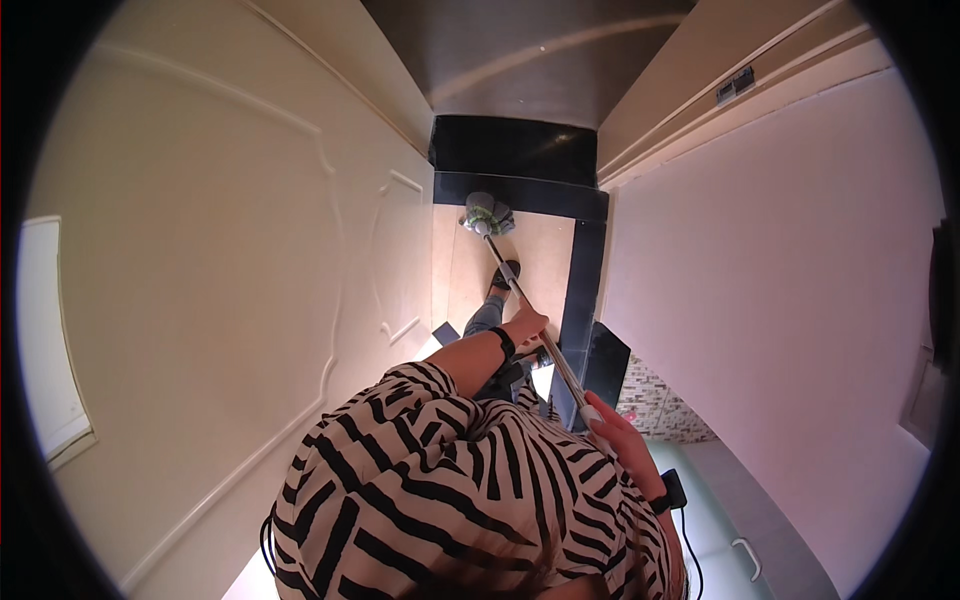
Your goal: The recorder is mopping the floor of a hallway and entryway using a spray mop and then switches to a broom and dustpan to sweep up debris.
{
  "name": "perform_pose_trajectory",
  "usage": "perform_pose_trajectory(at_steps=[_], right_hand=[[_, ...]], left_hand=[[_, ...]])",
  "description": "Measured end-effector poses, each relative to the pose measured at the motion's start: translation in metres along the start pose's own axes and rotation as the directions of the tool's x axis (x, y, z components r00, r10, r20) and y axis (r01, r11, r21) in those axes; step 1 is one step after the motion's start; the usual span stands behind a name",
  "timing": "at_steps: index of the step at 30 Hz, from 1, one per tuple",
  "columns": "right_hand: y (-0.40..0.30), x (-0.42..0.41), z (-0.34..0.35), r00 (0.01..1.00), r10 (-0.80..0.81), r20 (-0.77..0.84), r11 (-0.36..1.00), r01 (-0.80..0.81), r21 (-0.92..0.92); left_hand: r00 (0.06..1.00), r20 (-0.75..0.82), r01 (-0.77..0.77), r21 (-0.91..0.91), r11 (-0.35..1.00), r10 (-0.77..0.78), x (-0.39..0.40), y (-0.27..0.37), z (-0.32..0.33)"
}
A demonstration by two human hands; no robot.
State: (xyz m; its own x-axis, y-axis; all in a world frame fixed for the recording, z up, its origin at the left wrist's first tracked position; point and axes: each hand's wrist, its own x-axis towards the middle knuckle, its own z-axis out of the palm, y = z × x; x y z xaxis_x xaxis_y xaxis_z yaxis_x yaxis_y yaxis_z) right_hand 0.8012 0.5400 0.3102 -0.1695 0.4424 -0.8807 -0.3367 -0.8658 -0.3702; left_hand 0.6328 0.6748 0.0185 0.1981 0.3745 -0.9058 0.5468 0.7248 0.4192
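A mop with a metal pole (561, 358) slants from my body down to the floor. Midway along the pole, my left hand (528, 322) is wrapped around it. Higher up, near the white upper end of the pole, my right hand (611, 426) grips it close to my side. The grey and green mop head (484, 213) rests on the beige floor (544, 251), against or very near a black border strip (517, 189). My shoe (507, 274) stands just behind the mop head, beside the pole.
A moulded cream door or panel (225, 225) rises close on the left. At the right is a pale wall (750, 240) with a wooden frame (675, 112). A black threshold (517, 146) leads to a dark surface (547, 60). Behind my right side is a cabinet handle (747, 559).
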Motion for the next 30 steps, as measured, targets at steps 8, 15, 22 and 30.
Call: perform_pose_trajectory(at_steps=[8, 15, 22, 30], right_hand=[[-0.001, -0.012, 0.01, 0.995, -0.05, 0.087, 0.989, 0.061, -0.136], [0.017, -0.046, -0.014, 0.995, -0.046, 0.087, 0.998, 0.043, 0.042], [0.021, -0.12, -0.039, 0.978, -0.174, 0.117, 0.985, 0.17, 0.041], [0.023, -0.098, -0.033, 0.914, -0.4, 0.071, 0.916, 0.395, 0.073]], left_hand=[[0.982, 0.059, 0.186, -0.226, 0.956, -0.178, -0.013, -0.052, -0.003], [0.901, 0.408, 0.336, -0.438, 0.834, -0.149, -0.066, -0.049, -0.007], [0.837, 0.541, 0.327, -0.381, 0.865, -0.078, -0.103, 0.017, 0.01], [0.861, 0.496, 0.212, -0.553, 0.806, 0.114, -0.073, 0.087, 0.029]])
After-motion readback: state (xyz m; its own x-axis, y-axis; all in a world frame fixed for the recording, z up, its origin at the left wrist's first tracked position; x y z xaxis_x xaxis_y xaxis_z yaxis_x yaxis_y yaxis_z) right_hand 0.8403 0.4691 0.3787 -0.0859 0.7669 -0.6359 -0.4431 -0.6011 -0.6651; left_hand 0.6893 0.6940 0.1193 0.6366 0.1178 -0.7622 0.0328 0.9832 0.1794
